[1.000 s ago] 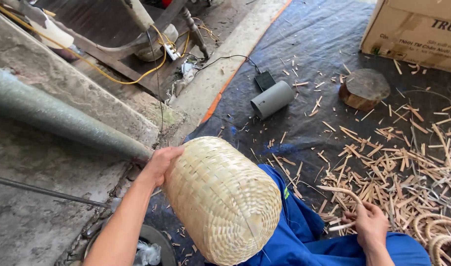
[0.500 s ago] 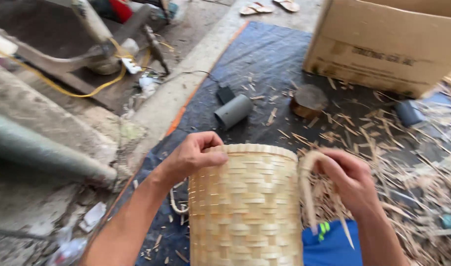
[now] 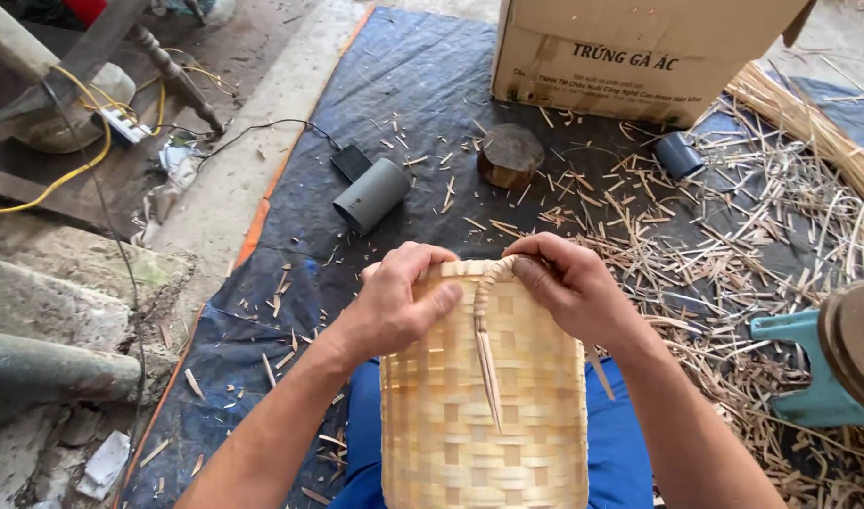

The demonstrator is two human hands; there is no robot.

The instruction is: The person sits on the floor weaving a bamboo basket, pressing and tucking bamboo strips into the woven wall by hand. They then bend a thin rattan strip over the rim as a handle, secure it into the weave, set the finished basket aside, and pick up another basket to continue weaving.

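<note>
On the dark tarp (image 3: 422,94), far of our hands, we see 1 grey pipe (image 3: 370,195), 1 wood block (image 3: 510,155), 1 cardboard box (image 3: 639,52) and scattered bamboo scraps (image 3: 733,236); none block the work. 1 woven basket (image 3: 484,405) rests on our lap, near centre, its long axis running near to far, rim pointing far. Our left hand (image 3: 403,306) grasps the rim. Our right hand (image 3: 568,287) pinches a bent strip (image 3: 484,330) looped over the rim, its 2 ends pointing near.
</note>
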